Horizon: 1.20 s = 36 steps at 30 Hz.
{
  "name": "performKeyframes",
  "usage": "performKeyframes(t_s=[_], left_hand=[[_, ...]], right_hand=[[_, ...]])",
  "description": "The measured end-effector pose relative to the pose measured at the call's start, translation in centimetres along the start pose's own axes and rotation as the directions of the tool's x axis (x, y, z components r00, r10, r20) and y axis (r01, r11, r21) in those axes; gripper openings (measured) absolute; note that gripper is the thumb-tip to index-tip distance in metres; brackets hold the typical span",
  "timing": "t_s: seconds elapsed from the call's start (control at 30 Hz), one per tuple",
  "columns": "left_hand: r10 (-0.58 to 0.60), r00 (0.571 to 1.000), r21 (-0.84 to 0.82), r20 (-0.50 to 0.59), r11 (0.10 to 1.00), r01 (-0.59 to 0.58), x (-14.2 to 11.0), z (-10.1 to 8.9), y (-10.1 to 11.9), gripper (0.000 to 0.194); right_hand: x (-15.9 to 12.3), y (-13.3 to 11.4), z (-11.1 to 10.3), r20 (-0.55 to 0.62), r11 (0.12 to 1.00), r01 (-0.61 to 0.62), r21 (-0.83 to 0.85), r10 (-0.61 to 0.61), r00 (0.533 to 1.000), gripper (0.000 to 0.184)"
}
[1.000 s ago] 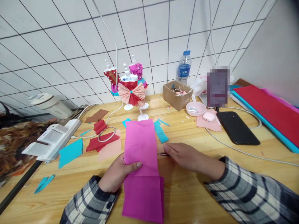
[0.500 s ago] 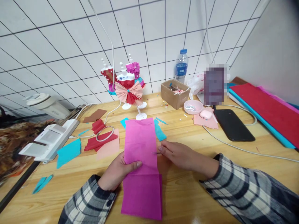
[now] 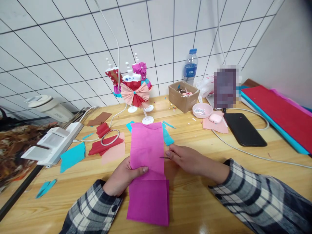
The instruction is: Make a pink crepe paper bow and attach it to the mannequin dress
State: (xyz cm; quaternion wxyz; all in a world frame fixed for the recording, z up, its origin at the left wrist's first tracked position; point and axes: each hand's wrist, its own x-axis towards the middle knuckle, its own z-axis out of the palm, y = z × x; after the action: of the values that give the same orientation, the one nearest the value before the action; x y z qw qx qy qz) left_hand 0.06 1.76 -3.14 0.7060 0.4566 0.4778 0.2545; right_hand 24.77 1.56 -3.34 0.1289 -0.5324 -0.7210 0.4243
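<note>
A long magenta paper sheet (image 3: 148,152) lies lengthwise on the wooden table (image 3: 195,195), creased across near my hands. My left hand (image 3: 123,177) grips the sheet at its left edge, thumb pressed on top. My right hand (image 3: 186,157) rests at the sheet's right edge and pinches a thin dark pointed tool (image 3: 163,158), its tip over the paper. Both sleeves are plaid.
Small dress-form figures with paper dresses (image 3: 133,89) stand at the back. Red, teal and pink paper scraps (image 3: 107,148) and a power strip (image 3: 52,141) lie left. A cardboard box (image 3: 184,96), pink dish (image 3: 202,110), water bottle (image 3: 190,66), black phone (image 3: 245,129), cables and stacked coloured sheets (image 3: 280,115) lie right.
My right hand has slid left with the thin tool, from just off the sheet's right edge to over it. The left hand keeps its hold.
</note>
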Motion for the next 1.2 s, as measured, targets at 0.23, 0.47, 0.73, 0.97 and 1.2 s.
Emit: performKeyframes(t_s=[0.23, 0.47, 0.73, 0.97, 1.2], left_hand=[[0.021, 0.999, -0.066, -0.028, 0.998, -0.022, 0.09, 0.41, 0.01, 0.039], [-0.002, 0.999, -0.126, -0.047, 0.992, -0.004, -0.11, 0.79, 0.09, 0.039], [0.004, 0.999, -0.128, -0.052, 0.992, -0.01, -0.04, 0.76, 0.02, 0.04], [0.004, 0.999, -0.124, -0.04, 0.992, -0.009, -0.01, 0.66, -0.15, 0.039], [0.018, 0.999, -0.103, -0.026, 0.994, -0.021, -0.12, 0.95, 0.21, 0.04]], right_hand=[[-0.04, 0.05, 0.12, 0.004, 0.998, 0.058, 0.027, -0.058, 0.998, 0.029], [-0.24, 0.24, -0.53, 0.017, 0.995, 0.039, 0.097, -0.041, 0.999, 0.033], [-0.5, 0.1, -0.69, 0.02, 0.999, 0.034, 0.005, -0.034, 0.999, 0.032], [-0.5, 0.52, -0.79, -0.007, 0.999, 0.048, 0.001, -0.048, 0.999, 0.036], [-0.23, 0.13, -0.13, -0.007, 0.997, 0.055, 0.06, -0.055, 0.998, 0.032]])
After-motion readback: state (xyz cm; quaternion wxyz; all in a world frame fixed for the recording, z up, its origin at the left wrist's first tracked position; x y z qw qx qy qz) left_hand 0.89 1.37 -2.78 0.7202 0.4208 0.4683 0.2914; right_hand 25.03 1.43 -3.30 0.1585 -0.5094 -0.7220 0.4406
